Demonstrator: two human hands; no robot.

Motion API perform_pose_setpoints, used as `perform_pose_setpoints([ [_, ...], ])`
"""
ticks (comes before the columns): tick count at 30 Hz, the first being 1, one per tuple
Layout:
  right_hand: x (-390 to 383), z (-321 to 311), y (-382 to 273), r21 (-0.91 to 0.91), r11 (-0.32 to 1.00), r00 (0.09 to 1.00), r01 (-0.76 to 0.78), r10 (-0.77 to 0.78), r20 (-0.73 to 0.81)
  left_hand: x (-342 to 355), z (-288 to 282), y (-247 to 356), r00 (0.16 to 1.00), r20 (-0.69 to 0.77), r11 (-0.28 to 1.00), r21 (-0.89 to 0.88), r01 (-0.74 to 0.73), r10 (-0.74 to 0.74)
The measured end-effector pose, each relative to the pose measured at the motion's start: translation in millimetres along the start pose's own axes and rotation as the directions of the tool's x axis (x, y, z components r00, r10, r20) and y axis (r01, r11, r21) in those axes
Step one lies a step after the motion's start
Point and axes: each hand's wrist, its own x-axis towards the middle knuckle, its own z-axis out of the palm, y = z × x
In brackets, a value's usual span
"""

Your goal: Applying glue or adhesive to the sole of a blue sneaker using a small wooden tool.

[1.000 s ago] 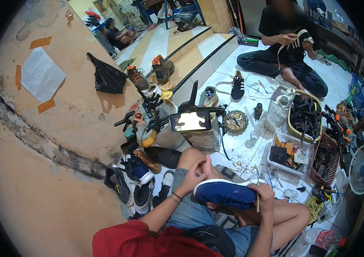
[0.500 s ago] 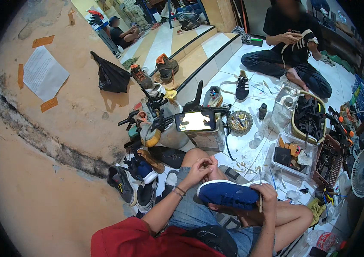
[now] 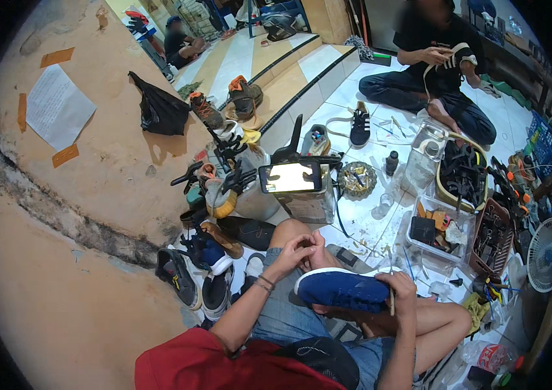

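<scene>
A dark blue lace-up sneaker with a white sole lies on its side across my lap, its sole edge facing away from me. My right hand grips one end of the shoe along with a slim awl-like tool, whose thin end points away from me. To the left, my left hand is held just beyond the other end of the shoe. Its fingertips are pinched together, and whatever is between them is too small to see. A bracelet circles the left wrist.
A phone leans on a box ahead of me. Shoes cluster at my left by the wall. On the right stand a clear tub, a brown basket and a fan. A person sits opposite, holding a striped shoe.
The whole view has shifted slightly, so everything sits a little further left and higher. Both hands and the blue sneaker keep nearly the same pose.
</scene>
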Motion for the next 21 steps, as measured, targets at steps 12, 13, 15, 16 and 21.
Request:
perform_pose_setpoints([
  [12,-13,-4,-24,-0.089,0.99,0.993,0.111,-0.114,-0.026,-24,13,-50,0.895,-0.039,0.846,0.346,-0.404,0.444],
  [13,-4,-5,-32,-0.1,0.982,0.987,0.159,-0.16,-0.012,-28,9,-63,0.961,-0.086,0.956,0.156,-0.247,0.262],
  [15,11,-14,-47,-0.134,0.965,0.974,0.226,-0.228,-0.003,-37,27,-17,0.992,-0.121,0.997,-0.074,0.031,-0.04],
  [16,19,-17,-51,-0.148,0.94,0.951,0.307,-0.309,0.01,-36,24,-24,0.988,-0.139,0.98,-0.177,-0.086,0.061],
  [21,52,-31,-97,-0.162,0.876,0.889,0.455,-0.458,0.016,-68,44,67,0.886,0.453,0.963,-0.267,0.03,0.098],
])
